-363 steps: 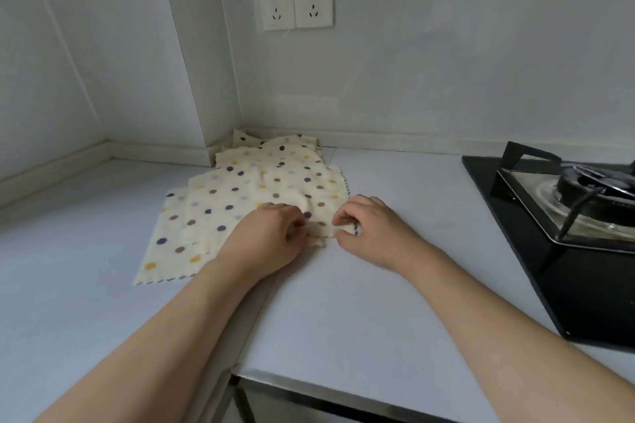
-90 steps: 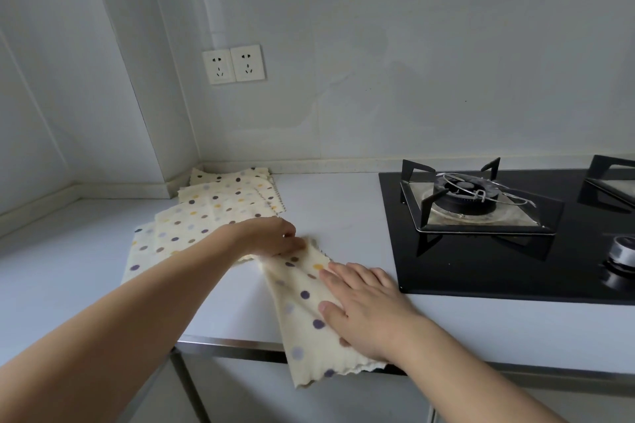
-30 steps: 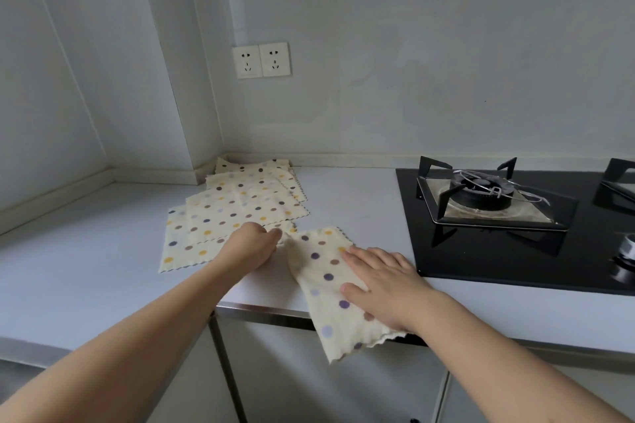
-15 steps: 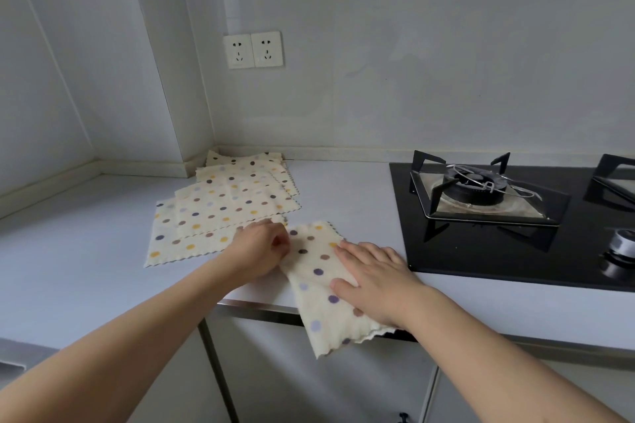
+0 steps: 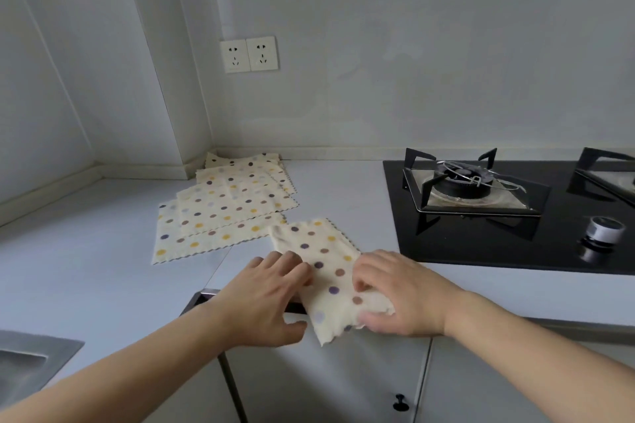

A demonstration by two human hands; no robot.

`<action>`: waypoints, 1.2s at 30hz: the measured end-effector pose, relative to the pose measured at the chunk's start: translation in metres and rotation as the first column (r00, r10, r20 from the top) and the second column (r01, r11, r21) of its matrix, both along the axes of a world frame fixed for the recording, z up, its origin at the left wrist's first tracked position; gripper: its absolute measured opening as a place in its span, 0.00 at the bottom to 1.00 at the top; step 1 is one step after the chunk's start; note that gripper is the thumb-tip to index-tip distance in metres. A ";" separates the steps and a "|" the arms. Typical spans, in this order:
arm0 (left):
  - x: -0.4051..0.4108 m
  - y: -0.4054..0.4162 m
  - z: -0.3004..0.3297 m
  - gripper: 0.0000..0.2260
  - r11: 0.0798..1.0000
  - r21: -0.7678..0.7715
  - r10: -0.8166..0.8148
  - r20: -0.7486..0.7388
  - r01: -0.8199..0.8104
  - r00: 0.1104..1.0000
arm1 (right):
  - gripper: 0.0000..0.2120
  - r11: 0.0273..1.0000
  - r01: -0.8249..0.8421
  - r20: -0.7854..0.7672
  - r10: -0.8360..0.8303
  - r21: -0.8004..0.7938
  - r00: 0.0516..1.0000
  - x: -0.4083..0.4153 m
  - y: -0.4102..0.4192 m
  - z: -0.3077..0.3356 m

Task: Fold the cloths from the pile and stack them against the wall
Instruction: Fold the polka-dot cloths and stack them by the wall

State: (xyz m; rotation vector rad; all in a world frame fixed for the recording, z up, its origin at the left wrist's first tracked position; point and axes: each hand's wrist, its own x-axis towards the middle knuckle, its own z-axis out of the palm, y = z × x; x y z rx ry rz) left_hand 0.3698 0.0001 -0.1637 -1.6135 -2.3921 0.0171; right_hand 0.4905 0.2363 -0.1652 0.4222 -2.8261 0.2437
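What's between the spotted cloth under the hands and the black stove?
Only a bare strip of white countertop, seen in the head view; the folded cloth lies apart from the stove.

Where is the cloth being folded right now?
In the head view the folded cloth lies at the counter's front edge, hanging slightly over it, between the left hand and right hand, just left of the black stove.

Home kitchen, gas hob [image 5: 460, 182], countertop [image 5: 343, 189], sink [image 5: 31, 364]

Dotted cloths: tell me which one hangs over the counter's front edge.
The folded cloth between both hands, beside the stove. The other cloths lie flat, overlapping, farther back toward the wall corner.
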 end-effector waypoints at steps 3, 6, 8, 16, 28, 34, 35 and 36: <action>0.005 0.012 -0.004 0.23 0.999 0.016 0.030 -0.157 -0.028 0.987 | 0.25 0.985 -0.054 0.085 0.040 0.166 0.996 0.010 0.005 -0.002; 0.008 0.021 -0.005 0.18 0.997 0.072 0.027 -0.235 -0.010 0.972 | 0.10 0.998 -0.028 0.017 0.027 0.050 0.999 0.008 0.003 0.008; 0.012 0.023 0.002 0.17 0.991 0.134 0.033 -0.163 -0.011 0.986 | 0.02 0.988 0.099 0.104 -0.087 -0.118 0.991 0.003 -0.002 0.027; 0.000 0.033 0.039 0.13 0.789 0.457 -0.011 0.680 -0.412 0.733 | 0.05 0.927 0.276 0.342 -0.181 -0.255 0.922 -0.056 0.001 0.086; -0.102 0.062 0.022 0.06 0.770 0.184 0.378 0.640 -0.611 0.669 | 0.05 0.933 0.357 0.435 -0.306 -0.039 0.847 -0.171 0.016 0.060; -0.120 0.073 0.017 0.03 0.854 0.094 0.410 0.485 -0.512 0.773 | 0.20 0.915 0.400 0.575 -0.301 -0.050 0.761 -0.192 0.024 0.052; -0.121 0.075 0.018 0.05 0.867 0.062 0.414 0.461 -0.494 0.785 | 0.22 0.911 0.410 0.608 -0.303 -0.040 0.734 -0.193 0.023 0.053; -0.121 0.076 0.021 0.07 0.876 0.031 0.421 0.435 -0.481 0.795 | 0.22 0.912 0.410 0.632 -0.305 -0.022 0.712 -0.194 0.021 0.053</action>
